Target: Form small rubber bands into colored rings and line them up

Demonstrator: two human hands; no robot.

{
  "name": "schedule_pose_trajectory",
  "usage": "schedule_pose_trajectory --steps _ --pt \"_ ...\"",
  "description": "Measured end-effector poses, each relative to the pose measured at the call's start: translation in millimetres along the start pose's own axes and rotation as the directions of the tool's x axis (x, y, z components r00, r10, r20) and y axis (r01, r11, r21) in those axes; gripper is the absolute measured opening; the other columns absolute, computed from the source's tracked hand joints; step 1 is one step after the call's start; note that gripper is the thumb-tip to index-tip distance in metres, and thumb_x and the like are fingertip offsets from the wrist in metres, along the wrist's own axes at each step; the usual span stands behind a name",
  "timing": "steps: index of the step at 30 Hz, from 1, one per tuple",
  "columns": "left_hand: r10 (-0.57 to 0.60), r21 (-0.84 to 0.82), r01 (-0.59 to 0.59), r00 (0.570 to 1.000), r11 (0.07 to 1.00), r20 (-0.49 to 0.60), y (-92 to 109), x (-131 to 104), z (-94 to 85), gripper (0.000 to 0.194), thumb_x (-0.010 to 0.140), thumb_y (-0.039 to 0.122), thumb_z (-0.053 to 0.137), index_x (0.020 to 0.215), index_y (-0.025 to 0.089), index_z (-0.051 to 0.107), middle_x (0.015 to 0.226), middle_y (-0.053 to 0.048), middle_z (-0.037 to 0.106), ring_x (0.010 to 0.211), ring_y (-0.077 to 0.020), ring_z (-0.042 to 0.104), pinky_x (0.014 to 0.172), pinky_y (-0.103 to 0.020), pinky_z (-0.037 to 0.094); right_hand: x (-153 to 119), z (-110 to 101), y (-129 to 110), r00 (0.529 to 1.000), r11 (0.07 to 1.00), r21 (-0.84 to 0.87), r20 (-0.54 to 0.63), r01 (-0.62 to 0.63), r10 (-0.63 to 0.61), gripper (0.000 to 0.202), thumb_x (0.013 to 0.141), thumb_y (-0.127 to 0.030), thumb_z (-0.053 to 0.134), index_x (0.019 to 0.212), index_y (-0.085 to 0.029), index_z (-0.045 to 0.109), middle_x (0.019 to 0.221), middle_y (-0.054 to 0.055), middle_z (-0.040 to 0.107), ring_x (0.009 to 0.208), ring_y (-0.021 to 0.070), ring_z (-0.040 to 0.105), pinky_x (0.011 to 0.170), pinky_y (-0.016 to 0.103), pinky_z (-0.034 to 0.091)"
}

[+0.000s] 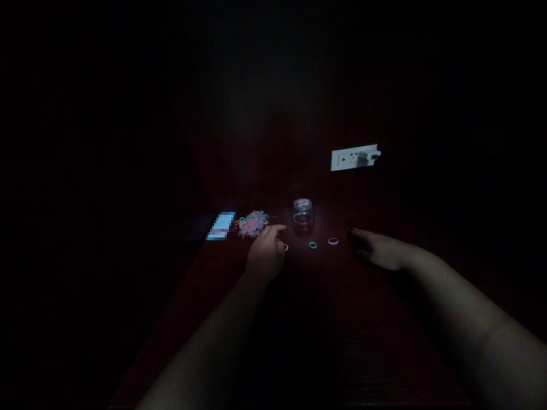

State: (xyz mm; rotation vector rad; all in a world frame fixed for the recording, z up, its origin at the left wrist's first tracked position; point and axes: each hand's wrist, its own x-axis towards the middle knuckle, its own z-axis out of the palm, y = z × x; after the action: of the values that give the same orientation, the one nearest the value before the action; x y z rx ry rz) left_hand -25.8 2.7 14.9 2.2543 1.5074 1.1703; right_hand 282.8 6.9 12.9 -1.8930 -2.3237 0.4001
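Note:
My left hand (266, 252) is over the dark red table, its index finger stretched out and its thumb pointing down. Close by the thumb, a small yellow hair tie (286, 247) lies partly hidden. Just beyond that hand is a tangled heap of pastel hair ties (253, 223). A green hair tie (313, 245) and a purple hair tie (333, 241) lie in a row to the right of the yellow one. My right hand (380, 249) rests low to the right of the purple hair tie, fingers extended, with nothing visible in it.
Behind the row stands a clear round jar (303, 213) with its lid on. A lit, blurred phone screen (221, 226) lies left of the heap. On the back wall is a white socket plate (346, 160) with a plug (368, 155). The surroundings are very dark.

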Motion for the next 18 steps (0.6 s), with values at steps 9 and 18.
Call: schedule_pose_trajectory --steps 9,18 --pt "-0.13 0.208 0.11 0.988 0.972 0.087 -3.7 -1.7 -4.4 0.056 0.078 0.006 0.044 0.133 0.013 0.052 0.143 -0.013 0.049 0.136 -0.0279 0.042 0.114 -0.043 0.034 -6.1 17.7 -33.2 0.972 0.973 -0.13 0.112 -0.19 0.205 0.09 0.087 -0.066 0.035 0.156 -0.012 0.015 0.162 0.013 0.007 0.147 0.0376 0.008 0.116 0.061 0.017" --pt "-0.167 0.238 0.136 0.979 0.962 0.117 -8.7 -1.8 -3.3 0.053 0.078 0.008 0.045 0.13 0.019 0.053 0.141 -0.01 0.051 0.137 -0.0281 0.039 0.114 -0.048 0.031 -6.1 22.0 -39.7 0.954 0.955 -0.159 0.123 -0.252 0.273 0.096 0.085 -0.073 0.028 0.157 -0.011 0.01 0.162 0.011 0.0 0.148 0.0361 0.002 0.118 0.059 0.011"
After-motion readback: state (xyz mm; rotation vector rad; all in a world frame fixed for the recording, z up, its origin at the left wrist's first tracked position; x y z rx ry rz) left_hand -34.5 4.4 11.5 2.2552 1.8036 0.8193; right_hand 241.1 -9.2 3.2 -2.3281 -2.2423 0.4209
